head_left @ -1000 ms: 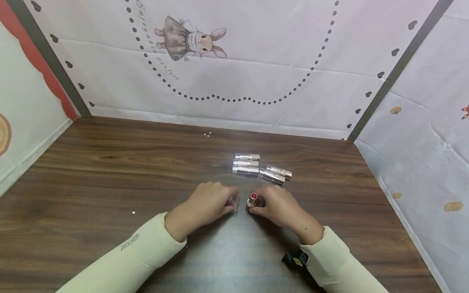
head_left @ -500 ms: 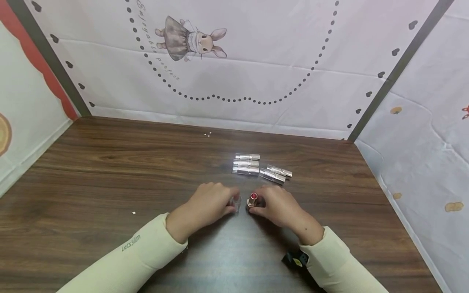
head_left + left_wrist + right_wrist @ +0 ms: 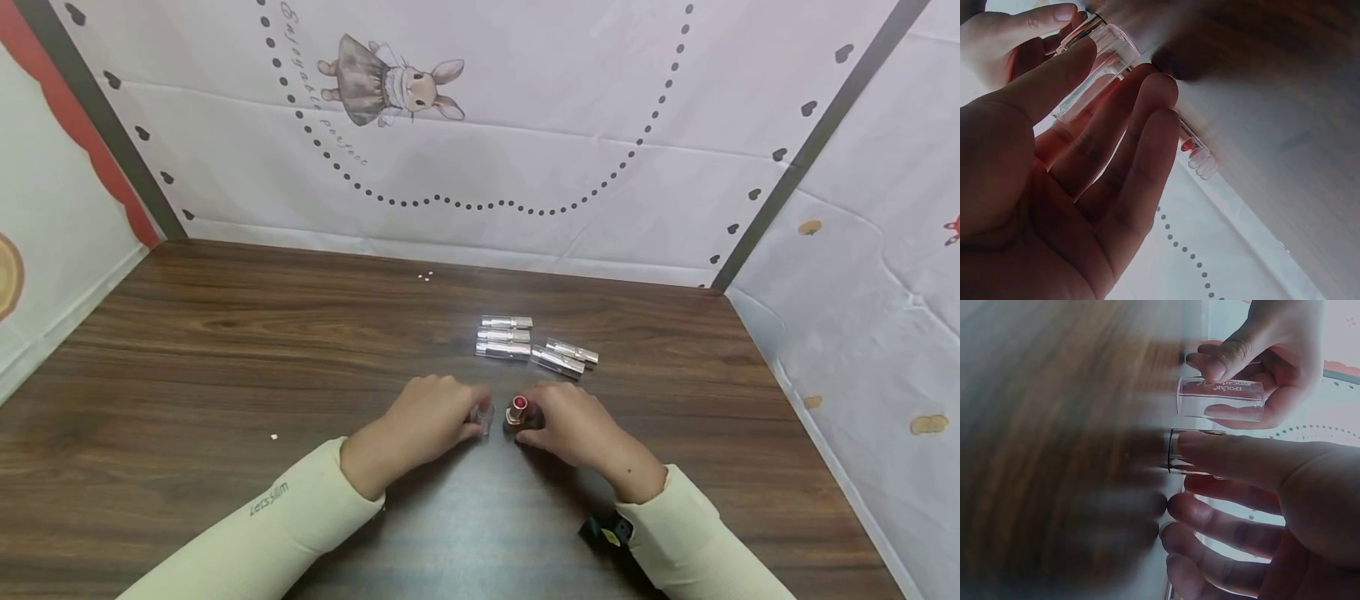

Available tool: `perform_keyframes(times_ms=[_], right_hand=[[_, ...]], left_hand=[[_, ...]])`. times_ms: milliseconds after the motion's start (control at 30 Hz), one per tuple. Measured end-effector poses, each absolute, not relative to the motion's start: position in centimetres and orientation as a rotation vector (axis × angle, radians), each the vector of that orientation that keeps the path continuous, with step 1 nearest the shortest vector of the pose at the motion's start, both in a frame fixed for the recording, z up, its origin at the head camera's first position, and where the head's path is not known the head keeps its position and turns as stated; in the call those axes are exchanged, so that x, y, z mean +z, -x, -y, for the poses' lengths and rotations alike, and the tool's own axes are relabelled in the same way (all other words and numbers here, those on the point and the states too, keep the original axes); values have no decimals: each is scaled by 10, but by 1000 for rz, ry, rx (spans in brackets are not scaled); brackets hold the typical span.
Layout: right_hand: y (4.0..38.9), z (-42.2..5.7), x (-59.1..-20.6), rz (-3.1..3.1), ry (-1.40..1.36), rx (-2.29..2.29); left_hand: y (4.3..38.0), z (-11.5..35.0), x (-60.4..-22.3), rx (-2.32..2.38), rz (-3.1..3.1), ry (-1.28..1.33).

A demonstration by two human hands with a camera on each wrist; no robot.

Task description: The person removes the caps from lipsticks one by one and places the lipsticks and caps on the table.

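An uncapped lipstick (image 3: pixel 518 408) with a red tip stands upright on the table. My right hand (image 3: pixel 576 427) holds its base between the thumb and fingers. In the right wrist view my thumb lies across the lipstick's base (image 3: pixel 1177 465), covering much of it. Just to the left, my left hand (image 3: pixel 424 422) pinches a clear lipstick cap (image 3: pixel 486 418) close to the tabletop. Faint lettering runs along the cap (image 3: pixel 1225 403) in the right wrist view. Cap and lipstick are apart, side by side.
Beyond my hands lie several silver lipsticks with clear caps: a stacked row (image 3: pixel 504 335) and a slanted pair (image 3: pixel 558 361) to its right. Tiny white bits (image 3: pixel 426 276) dot the wooden table (image 3: pixel 300 333) further back. A printed cloth wall (image 3: pixel 525 167) closes off the far side.
My right thumb has shifted slightly back along the lipstick's base, so more of it shows. The left hand and cap have stayed almost still.
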State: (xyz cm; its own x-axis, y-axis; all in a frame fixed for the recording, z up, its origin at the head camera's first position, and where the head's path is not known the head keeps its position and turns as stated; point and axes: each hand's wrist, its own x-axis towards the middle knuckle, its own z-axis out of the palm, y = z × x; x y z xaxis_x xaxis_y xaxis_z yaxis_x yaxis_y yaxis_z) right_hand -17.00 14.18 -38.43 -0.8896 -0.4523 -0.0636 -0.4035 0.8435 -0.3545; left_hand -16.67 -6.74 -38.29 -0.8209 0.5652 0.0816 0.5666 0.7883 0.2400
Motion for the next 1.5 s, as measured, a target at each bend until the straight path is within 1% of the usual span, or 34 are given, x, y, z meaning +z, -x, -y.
perform_keyframes(times_ms=[233,467,700,833,1067,1500], right_hand=[[172,-146,-382,-2882,655,-493],[174,-161,-380,-2929,607,-552],[191,-178,-376,-3154,666,-466],[202,-184,-375,-3216,636,-408],[217,-186,-378,-3186,568,-294],[222,-184,-380,-3172,533,-278]], left_hand=[[165,67,-380,-397,2946,957],[162,64,-384,-401,2933,969],[161,66,-385,-373,2929,935],[161,68,-385,-371,2943,920],[160,70,-384,-378,2934,924],[161,69,-380,-391,2922,935]])
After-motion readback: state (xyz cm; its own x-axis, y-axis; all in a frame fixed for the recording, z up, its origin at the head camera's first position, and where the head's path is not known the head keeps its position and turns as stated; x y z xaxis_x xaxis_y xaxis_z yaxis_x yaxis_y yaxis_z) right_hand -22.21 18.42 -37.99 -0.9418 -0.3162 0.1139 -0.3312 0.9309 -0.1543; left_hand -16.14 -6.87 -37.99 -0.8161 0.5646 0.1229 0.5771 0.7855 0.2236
